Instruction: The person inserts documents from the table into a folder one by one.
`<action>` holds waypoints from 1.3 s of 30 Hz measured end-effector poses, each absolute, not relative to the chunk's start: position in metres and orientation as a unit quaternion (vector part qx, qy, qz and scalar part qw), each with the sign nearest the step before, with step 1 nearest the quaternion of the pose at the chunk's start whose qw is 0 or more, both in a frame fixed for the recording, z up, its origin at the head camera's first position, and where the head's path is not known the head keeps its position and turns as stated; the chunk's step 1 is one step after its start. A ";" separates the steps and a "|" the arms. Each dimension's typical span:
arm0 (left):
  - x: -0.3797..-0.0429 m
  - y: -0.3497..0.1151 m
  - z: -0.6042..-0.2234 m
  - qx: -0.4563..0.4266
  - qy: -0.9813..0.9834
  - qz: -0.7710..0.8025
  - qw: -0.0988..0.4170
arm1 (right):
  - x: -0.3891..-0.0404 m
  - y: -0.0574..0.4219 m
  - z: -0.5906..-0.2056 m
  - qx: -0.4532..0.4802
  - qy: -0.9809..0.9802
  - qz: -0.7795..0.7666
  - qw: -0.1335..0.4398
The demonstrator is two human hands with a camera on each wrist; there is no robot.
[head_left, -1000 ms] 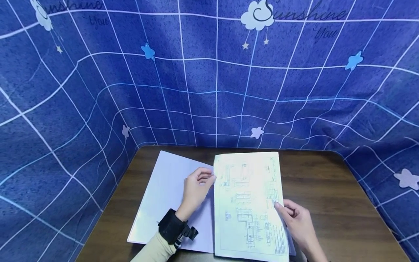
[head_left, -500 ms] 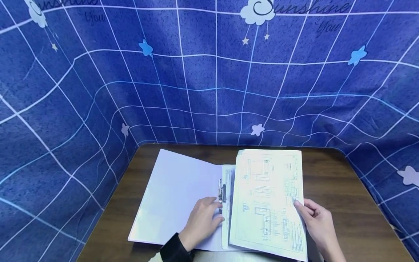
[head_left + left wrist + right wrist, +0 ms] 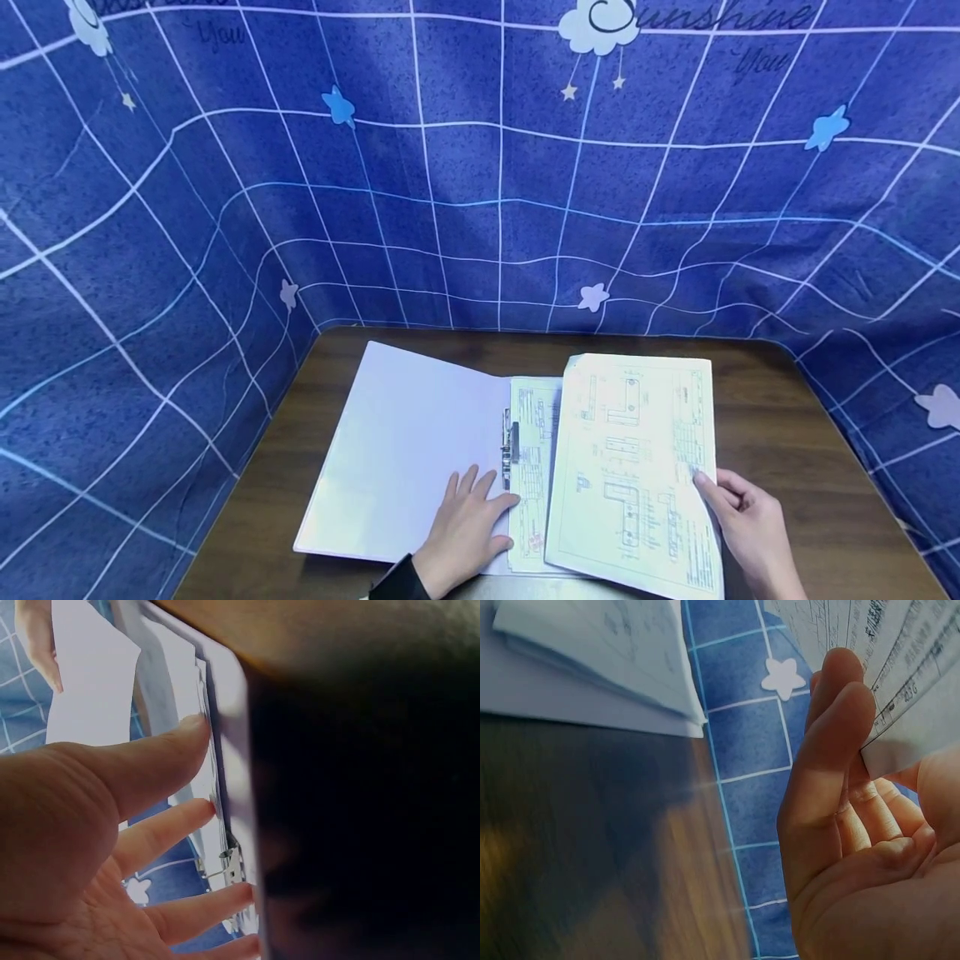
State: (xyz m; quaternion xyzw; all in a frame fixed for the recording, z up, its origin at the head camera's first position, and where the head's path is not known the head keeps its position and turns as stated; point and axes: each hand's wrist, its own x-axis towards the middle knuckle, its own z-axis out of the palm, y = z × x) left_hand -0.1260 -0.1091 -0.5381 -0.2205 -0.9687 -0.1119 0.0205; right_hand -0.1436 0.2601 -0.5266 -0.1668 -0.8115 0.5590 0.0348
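Observation:
An opened white folder (image 3: 405, 442) lies on the table, with a metal clip (image 3: 510, 450) along its fold. Beside the clip sits a stack of printed papers (image 3: 530, 475), partly covered. My left hand (image 3: 468, 533) rests on the folder with fingers spread; its thumb and forefinger touch the left edge of the stack. In the left wrist view those fingers (image 3: 165, 757) reach the stack's edge near the clip. My right hand (image 3: 750, 525) pinches the right edge of a sheet with technical drawings (image 3: 630, 467), held above the folder's right side. The right wrist view shows the pinched sheet corner (image 3: 900, 742).
A brown wooden table (image 3: 795, 417) carries the folder, with wood showing to its left and right. Behind and around it hangs a blue grid-patterned cloth (image 3: 465, 167) with stars and clouds.
The drawing sheet has moved right, away from the clip, in my right hand's pinch. My left hand has left the sheet's edge, come down toward me and spread on the folder.

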 end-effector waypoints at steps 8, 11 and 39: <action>-0.124 -0.110 -0.540 -0.212 -0.971 -0.107 0.023 | -0.143 0.263 -0.532 -0.145 -0.808 0.570 0.038; -0.122 -0.110 -0.540 -0.211 -0.972 -0.105 0.024 | -0.145 0.262 -0.533 -0.138 -0.812 0.566 0.039; -0.121 -0.112 -0.542 -0.198 -0.974 -0.110 0.008 | -0.184 0.216 -0.542 -0.106 -0.832 0.542 -0.049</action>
